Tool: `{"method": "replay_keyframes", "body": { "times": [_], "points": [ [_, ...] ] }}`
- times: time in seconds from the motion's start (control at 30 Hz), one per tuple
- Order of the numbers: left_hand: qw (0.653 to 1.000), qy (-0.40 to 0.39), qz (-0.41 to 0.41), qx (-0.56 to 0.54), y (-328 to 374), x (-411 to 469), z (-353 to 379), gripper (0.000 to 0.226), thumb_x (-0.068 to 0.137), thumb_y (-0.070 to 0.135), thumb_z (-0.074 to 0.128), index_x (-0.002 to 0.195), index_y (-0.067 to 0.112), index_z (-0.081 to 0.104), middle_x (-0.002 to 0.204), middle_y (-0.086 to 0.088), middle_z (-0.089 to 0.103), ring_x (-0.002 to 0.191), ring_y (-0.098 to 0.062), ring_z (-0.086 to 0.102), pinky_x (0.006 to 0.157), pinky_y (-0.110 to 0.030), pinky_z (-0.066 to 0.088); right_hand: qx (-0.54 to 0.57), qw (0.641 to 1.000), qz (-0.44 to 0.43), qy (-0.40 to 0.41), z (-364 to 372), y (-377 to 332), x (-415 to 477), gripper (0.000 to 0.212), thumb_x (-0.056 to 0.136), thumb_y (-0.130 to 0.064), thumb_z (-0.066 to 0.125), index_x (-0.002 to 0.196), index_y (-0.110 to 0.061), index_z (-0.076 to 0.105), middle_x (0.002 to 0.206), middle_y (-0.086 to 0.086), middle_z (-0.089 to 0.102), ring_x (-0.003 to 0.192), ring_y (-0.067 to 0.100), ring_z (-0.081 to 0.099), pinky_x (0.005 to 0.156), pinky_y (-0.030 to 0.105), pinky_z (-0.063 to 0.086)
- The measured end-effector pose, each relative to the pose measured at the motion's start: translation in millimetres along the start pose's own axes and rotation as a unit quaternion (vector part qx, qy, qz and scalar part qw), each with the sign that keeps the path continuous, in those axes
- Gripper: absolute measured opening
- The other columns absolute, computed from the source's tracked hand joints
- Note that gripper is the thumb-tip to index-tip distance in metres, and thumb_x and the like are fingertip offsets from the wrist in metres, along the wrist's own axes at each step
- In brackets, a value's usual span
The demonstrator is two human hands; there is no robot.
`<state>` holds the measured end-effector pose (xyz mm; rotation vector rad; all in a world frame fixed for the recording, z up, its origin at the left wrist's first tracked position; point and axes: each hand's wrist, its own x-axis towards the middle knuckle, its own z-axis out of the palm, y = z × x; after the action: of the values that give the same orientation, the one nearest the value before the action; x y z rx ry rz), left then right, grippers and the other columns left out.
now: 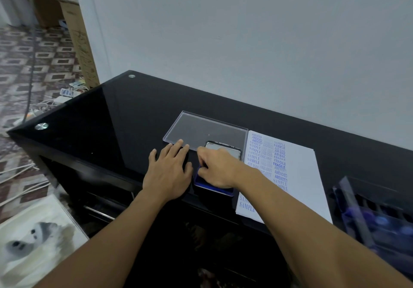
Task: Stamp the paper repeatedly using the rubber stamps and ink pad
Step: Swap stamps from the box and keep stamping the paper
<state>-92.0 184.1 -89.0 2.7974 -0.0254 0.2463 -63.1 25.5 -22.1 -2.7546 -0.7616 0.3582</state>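
Note:
A white sheet of paper [301, 176] lies on the black glass table [100, 113], its left half covered with blue stamped words. Left of it sits the open ink pad [201, 184], a blue pad with its silver-lined lid [223, 148] tipped back. My right hand [218, 169] is pinched over the blue pad, fingers closed on a small dark rubber stamp [202, 165] that is mostly hidden. My left hand [168, 171] rests flat on the table just left of the ink pad, fingers spread, holding nothing.
A clear plastic lid [201, 129] lies flat behind the ink pad. At the right edge stands a blurred clear box [375, 216] with several blue-topped stamps. The wall runs behind the table. Cables and a cardboard box are on the floor at left.

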Motion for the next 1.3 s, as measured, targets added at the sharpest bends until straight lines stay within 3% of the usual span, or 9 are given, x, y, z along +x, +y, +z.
{"method": "replay_keyframes", "body": {
  "times": [0.47, 0.6, 0.83, 1.3],
  "points": [
    [1.000, -0.003, -0.004, -0.001, -0.2, 0.8, 1.8, 0.057, 0.102, 0.042, 0.034, 0.157, 0.027, 0.027, 0.166, 0.007, 0.016, 0.152, -0.014, 0.014, 0.122, -0.054, 0.010, 0.010, 1.000, 0.002, 0.029, -1.8, -8.1, -6.1, 0.024, 0.093, -0.021, 0.052, 0.077, -0.028, 0.034, 0.080, 0.003, 0.054, 0.075, 0.022, 0.054, 0.061, 0.033, 0.042],
    [1.000, -0.002, -0.004, 0.001, -0.3, 1.3, 2.4, 0.057, 0.102, 0.042, 0.033, 0.157, 0.027, 0.026, 0.166, 0.007, 0.016, 0.152, -0.015, 0.014, 0.122, -0.055, 0.010, 0.011, 0.999, 0.007, 0.034, -0.9, -9.9, -7.2, 0.016, 0.093, -0.022, 0.051, 0.083, -0.024, 0.039, 0.085, 0.008, 0.059, 0.079, 0.025, 0.056, 0.068, 0.040, 0.051],
    [1.000, -0.001, -0.004, 0.000, -0.1, 1.4, 2.5, 0.057, 0.103, 0.043, 0.033, 0.157, 0.027, 0.026, 0.167, 0.007, 0.015, 0.153, -0.014, 0.012, 0.123, -0.054, 0.009, 0.005, 0.999, 0.015, 0.039, -1.4, -13.9, -9.9, 0.013, 0.094, -0.022, 0.050, 0.087, -0.021, 0.038, 0.088, 0.011, 0.059, 0.086, 0.028, 0.055, 0.072, 0.043, 0.051],
    [1.000, -0.001, -0.002, -0.004, -0.4, 0.4, 2.5, 0.057, 0.103, 0.042, 0.033, 0.157, 0.026, 0.027, 0.166, 0.006, 0.016, 0.153, -0.015, 0.014, 0.122, -0.055, 0.010, 0.006, 0.999, 0.024, 0.048, 0.5, -15.5, -9.6, 0.013, 0.095, -0.023, 0.049, 0.087, -0.021, 0.039, 0.080, 0.005, 0.051, 0.071, 0.022, 0.050, 0.059, 0.034, 0.040]
  ]
}}
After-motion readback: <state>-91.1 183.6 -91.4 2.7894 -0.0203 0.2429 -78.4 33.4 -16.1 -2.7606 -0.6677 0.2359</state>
